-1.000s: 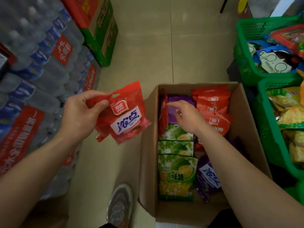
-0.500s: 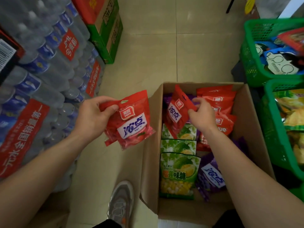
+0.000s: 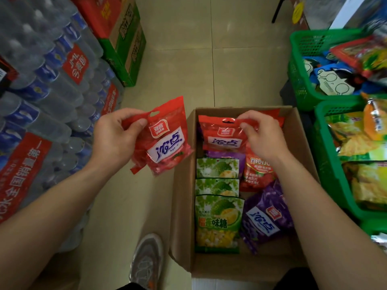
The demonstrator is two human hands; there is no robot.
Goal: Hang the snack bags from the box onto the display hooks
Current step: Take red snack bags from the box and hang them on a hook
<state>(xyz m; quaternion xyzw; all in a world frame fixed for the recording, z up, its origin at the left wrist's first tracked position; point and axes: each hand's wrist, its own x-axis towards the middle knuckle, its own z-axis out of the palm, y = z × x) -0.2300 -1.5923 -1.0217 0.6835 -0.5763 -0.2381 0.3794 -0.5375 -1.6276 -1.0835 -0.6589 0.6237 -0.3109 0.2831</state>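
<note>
The step in hand appears to be gathering stock from the cardboard box, before any hanging. The left hand holds a red snack bag just left of the box, its fingers pinching the top corner beside the punched hang hole. The right hand is over the far end of the box, fingers pinching the header strip of a second red bag that is tilted up above the others. Both are glossy, crinkled film pouches, sealed flat on top and lumpy below. Green durian-print bags and a purple bag lie flat inside the box. No display hooks are in view. The next move likely calls for lifting the second bag clear, then lining each hole up with a hook.
</note>
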